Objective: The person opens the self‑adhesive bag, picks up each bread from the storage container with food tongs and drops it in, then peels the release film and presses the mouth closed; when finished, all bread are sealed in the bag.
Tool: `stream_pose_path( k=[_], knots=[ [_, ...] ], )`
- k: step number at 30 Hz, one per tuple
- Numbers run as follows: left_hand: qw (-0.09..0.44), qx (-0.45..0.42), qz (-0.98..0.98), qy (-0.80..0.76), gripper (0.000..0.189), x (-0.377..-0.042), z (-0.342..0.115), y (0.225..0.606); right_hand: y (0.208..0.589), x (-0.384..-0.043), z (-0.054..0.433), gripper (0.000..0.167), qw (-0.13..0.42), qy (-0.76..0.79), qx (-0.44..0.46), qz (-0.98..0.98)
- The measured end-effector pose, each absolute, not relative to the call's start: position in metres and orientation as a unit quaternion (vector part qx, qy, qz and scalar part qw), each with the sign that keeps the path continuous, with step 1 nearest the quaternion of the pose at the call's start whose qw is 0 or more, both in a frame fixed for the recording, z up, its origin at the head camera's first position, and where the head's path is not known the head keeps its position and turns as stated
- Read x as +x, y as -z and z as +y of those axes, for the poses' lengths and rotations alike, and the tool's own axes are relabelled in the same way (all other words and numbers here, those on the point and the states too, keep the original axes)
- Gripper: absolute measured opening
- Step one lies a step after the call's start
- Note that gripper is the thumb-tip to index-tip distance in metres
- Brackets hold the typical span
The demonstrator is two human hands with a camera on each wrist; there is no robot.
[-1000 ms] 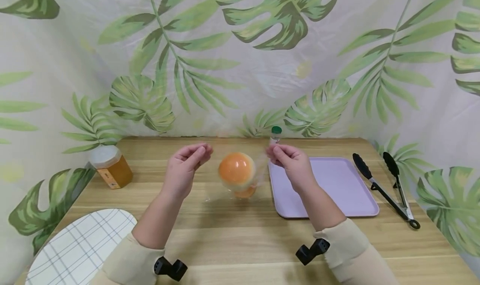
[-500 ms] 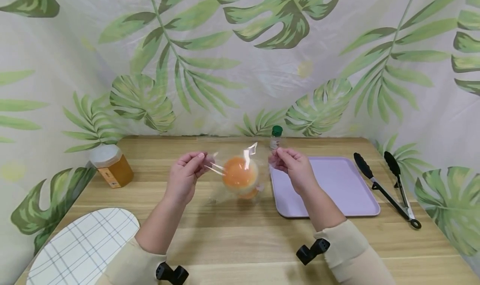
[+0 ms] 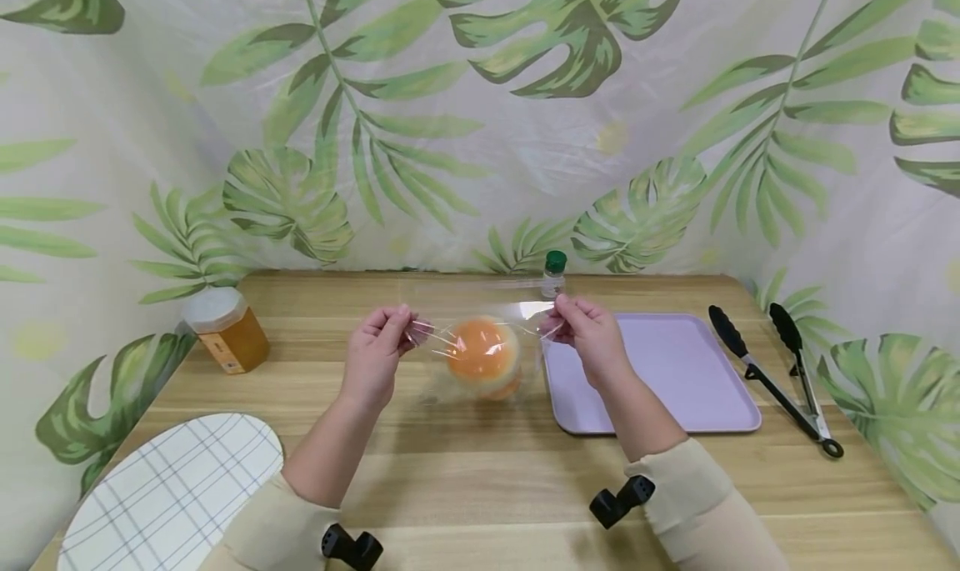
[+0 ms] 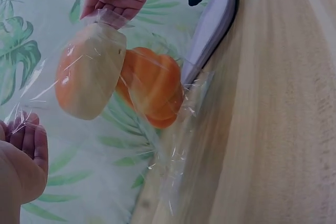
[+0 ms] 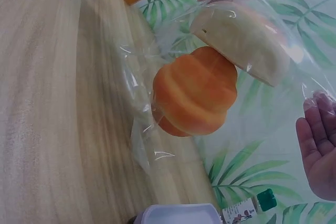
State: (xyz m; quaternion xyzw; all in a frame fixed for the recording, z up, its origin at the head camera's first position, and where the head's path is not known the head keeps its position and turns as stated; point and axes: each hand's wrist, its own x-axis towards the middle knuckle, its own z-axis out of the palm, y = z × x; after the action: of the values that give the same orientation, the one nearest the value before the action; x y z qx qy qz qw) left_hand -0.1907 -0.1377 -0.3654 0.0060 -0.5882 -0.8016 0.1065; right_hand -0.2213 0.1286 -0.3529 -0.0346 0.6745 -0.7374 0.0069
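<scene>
— Over the wooden table (image 3: 465, 488), how was the clear bag (image 3: 532, 309) held?
— Its upper sides were pinched by the left hand (image 3: 375, 350) and the right hand (image 3: 588, 338); a round bun (image 3: 482, 350) and an orange lobed piece (image 5: 197, 93) were enclosed.
— Handling?
— It was judged light, limp, slippery; contents presumed soft; the gathered sides were preferred for holding.

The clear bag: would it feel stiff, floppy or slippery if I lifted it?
Probably floppy: the clear bag creases where the left hand and right hand pinch it. Perhaps slippery, given its glossy glints. It looks thin and see-through, so it might tear.
</scene>
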Motion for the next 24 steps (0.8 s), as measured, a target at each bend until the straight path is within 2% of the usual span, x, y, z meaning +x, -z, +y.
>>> stream_pose_path(
  k=[7, 12, 19, 24],
  knots=[
    [0.098, 0.004, -0.537, 0.838, 0.018, -0.193, -0.133, 0.364, 0.353, -0.224, 0.126, 0.025, 0.005, 0.733, -0.009, 0.680],
    [0.079, 0.043, -0.516, 0.852, 0.015, -0.195, -0.130, 0.362, 0.353, -0.227, 0.122, 0.021, -0.003, 0.741, 0.012, 0.672],
    [0.040, 0.095, -0.536, 0.838, 0.017, -0.199, -0.129, 0.376, 0.370, -0.233, 0.120, 0.032, 0.016, 0.745, 0.030, 0.666],
    [0.044, 0.083, -0.532, 0.841, 0.019, -0.199, -0.129, 0.380, 0.373, -0.232, 0.122, 0.024, 0.009, 0.732, 0.033, 0.681]
  ],
)
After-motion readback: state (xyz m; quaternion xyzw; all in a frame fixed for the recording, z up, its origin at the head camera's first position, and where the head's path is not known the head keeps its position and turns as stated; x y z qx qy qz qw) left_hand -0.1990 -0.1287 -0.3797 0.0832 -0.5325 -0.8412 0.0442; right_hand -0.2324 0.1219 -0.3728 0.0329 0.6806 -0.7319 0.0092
